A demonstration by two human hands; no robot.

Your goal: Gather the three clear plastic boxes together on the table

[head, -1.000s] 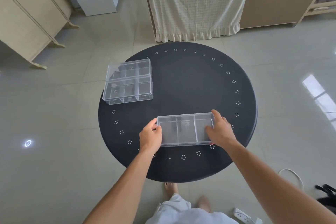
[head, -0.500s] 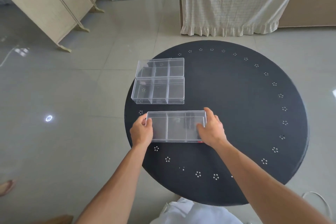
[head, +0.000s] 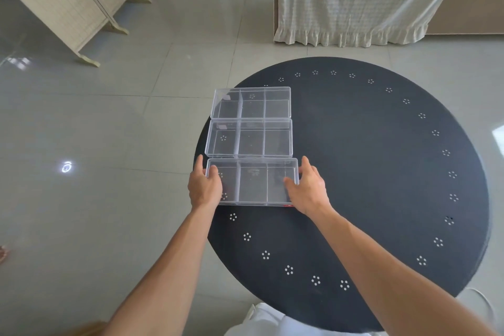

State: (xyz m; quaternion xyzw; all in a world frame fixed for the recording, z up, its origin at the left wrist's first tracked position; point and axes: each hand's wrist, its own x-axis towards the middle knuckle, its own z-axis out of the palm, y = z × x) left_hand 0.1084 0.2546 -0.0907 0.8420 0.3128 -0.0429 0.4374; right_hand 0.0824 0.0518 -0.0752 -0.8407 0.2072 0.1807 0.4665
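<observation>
Nearest clear box (head: 252, 185) is gripped at its ends by left hand (head: 204, 188) and right hand (head: 309, 189).

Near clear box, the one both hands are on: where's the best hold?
Keep to the two short ends of the near box, left hand and right hand coming in from either side. Its far long edge meets the middle box, leaving no finger room there.

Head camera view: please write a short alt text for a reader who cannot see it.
Two bare hands, left hand and right hand, grip the ends of the near box and set it against the middle box and far box, making one row at the left edge of a round black table. All three look empty.
</observation>
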